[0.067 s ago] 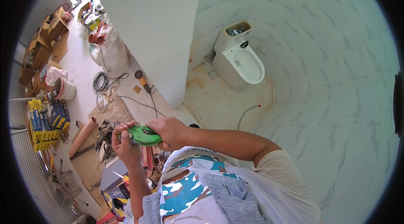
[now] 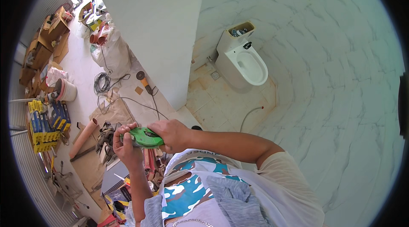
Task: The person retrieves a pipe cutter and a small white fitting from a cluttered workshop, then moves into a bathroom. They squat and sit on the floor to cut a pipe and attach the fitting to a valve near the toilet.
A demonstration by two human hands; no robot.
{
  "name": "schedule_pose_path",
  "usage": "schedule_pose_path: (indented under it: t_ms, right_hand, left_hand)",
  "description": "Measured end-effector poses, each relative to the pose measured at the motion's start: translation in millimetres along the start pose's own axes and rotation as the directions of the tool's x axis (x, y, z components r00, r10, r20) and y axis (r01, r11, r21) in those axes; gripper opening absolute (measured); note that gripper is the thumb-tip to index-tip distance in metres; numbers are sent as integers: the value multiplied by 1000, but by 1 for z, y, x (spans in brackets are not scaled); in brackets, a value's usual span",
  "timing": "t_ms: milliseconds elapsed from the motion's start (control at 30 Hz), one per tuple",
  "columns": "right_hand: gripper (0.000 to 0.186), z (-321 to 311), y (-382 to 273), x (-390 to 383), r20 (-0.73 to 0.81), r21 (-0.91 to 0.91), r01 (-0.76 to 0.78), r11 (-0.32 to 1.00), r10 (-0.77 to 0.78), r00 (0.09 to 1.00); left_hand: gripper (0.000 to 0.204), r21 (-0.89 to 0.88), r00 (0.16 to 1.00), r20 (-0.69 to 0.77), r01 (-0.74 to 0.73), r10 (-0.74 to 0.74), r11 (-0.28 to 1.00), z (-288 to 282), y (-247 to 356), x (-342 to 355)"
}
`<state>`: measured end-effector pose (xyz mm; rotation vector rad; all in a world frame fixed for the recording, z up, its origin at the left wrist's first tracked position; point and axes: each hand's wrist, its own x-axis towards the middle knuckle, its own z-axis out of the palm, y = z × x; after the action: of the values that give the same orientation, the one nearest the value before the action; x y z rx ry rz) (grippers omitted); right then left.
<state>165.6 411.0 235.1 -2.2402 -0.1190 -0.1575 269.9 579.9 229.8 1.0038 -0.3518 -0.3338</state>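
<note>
My right hand [image 2: 172, 133] grips the right end of a green plastic tool [image 2: 145, 140] with a dark part on top; it looks like a small hand-held case tool, exact kind unclear. My left hand [image 2: 127, 144] has its fingers curled on the left end of the same tool, with the thumb raised against it. Both hands are at waist height in front of my body. Below and left of them lie a heap of dark rags [image 2: 106, 139] and assorted tools and packages [image 2: 115, 184].
A white toilet [image 2: 251, 67] stands in the tiled alcove, beside a white panel [image 2: 149, 35] and a loose hose [image 2: 251, 114]. On the left floor are an angle grinder [image 2: 145, 83], coiled cable [image 2: 102, 83], a pipe [image 2: 83, 137], buckets [image 2: 68, 92], yellow-blue boxes [image 2: 42, 129] and cardboard [image 2: 44, 46]. A person stands far upper left.
</note>
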Motion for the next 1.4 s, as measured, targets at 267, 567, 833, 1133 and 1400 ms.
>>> schedule_pose_path:
  t_ms: [267, 567, 833, 1133, 1400]
  right_hand:
    - [48, -6, -14, 16, -11, -36, -86, 996, 86, 996]
    - [58, -17, -37, 38, 31, -377, 48, 925, -39, 999]
    - [74, -2, -53, 32, 123, -453, 131, 882, -84, 989]
    - [78, 2, -21, 31, 184, -455, 273, 847, -210, 960]
    - [94, -11, -4, 46, 196, -330, 418, 846, -371, 907]
  left_hand:
    - [34, 241, 998, -34, -40, 49, 970, -6, 4, 5]
    - [41, 773, 998, -12, -31, 64, 633, -14, 38, -19]
    - [21, 841, 984, -59, -40, 166, 539, -11, 34, -25]
    - [22, 733, 994, -106, 58, 30, 678, -26, 13, -40]
    - [27, 648, 992, -64, 121, -104, 752, -12, 35, -42]
